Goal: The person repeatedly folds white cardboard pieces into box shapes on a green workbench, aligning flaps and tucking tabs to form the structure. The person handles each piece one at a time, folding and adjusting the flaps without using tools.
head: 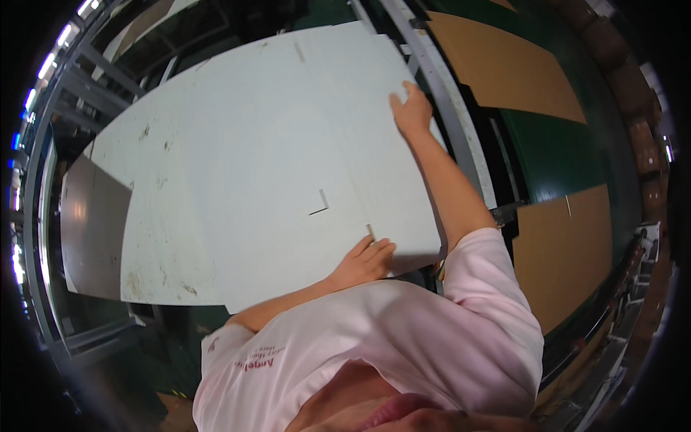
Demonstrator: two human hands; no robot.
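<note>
A large white cardboard sheet point(270, 135) with slots cut in it and brown smudges at its left side lies before me. My left hand point(364, 263) rests on the sheet near its close edge, fingers spread beside a narrow slot. My right hand point(413, 109) lies at the sheet's right edge, with thumb and finger apart on the surface. Neither hand plainly grips the sheet. A small L-shaped cut point(325, 207) shows in the sheet between me and its middle.
A grey metal rail point(451, 102) runs along the right of the sheet. Beyond it, brown cardboard sheets point(507, 65) lie on a green surface point(556, 156). A greyish panel point(97, 232) shows at the left, near a metal frame point(40, 162).
</note>
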